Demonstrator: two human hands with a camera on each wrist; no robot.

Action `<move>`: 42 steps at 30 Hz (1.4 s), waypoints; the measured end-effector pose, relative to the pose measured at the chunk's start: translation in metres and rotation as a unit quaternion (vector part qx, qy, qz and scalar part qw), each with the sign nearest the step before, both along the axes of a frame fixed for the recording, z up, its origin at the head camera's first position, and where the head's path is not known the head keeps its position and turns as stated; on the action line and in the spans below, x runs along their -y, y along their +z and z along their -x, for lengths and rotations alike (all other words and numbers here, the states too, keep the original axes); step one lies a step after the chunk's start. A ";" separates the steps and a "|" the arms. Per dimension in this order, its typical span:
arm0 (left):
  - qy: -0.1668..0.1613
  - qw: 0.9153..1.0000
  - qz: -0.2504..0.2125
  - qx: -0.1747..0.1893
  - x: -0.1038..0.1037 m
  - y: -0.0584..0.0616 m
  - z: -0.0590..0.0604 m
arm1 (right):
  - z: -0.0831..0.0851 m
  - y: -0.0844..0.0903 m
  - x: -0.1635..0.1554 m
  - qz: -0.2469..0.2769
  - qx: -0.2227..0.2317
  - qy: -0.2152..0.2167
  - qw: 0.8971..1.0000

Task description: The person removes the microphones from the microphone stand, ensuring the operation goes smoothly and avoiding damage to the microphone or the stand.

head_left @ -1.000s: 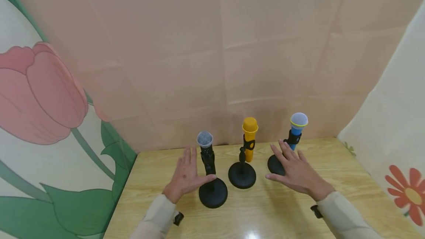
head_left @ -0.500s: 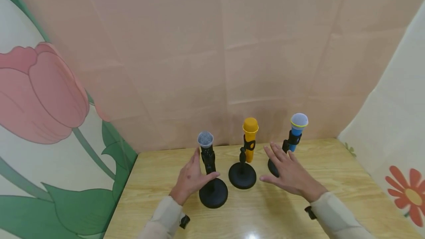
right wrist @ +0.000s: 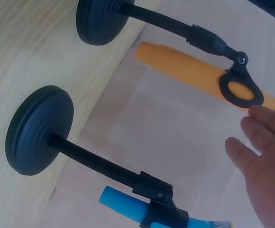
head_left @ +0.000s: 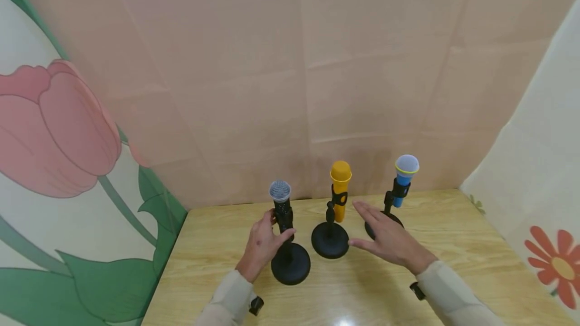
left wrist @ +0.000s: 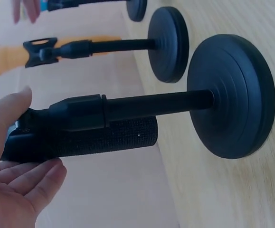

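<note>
Three stands (head_left: 330, 241) hold microphones (head_left: 341, 171); left fingers (left wrist: 47, 183) curl round the black microphone (head_left: 281, 195); right fingers (head_left: 369, 212) stretch straight.

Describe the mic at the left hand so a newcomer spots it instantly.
On the wood-grain table, go to the leftmost stand in the head view, by the left hand. It holds the black microphone, topped with silvery mesh. Its dark body sets it apart from the orange microphone and the blue microphone.

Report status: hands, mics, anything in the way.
Left hand curled round black microphone, on its stand. Right hand outstretched near yellow microphone, not touching it. Nothing seen blocking left hand.
</note>
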State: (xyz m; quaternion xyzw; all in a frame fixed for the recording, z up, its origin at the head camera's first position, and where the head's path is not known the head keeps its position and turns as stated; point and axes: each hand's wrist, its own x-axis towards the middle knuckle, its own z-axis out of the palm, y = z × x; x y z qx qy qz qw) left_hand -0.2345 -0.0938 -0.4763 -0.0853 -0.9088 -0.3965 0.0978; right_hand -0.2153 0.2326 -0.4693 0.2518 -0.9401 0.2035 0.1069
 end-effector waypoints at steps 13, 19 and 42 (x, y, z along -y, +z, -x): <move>-0.055 0.995 -0.075 -0.047 0.001 -0.006 0.001 | 0.001 0.000 0.010 0.027 0.036 -0.008 0.999; -0.095 0.985 -0.144 -0.010 0.002 -0.006 0.001 | 0.003 -0.001 0.015 0.061 0.050 0.008 0.997; -0.177 0.966 -0.187 0.000 -0.001 -0.016 0.007 | 0.010 0.003 0.038 0.159 0.093 0.055 0.981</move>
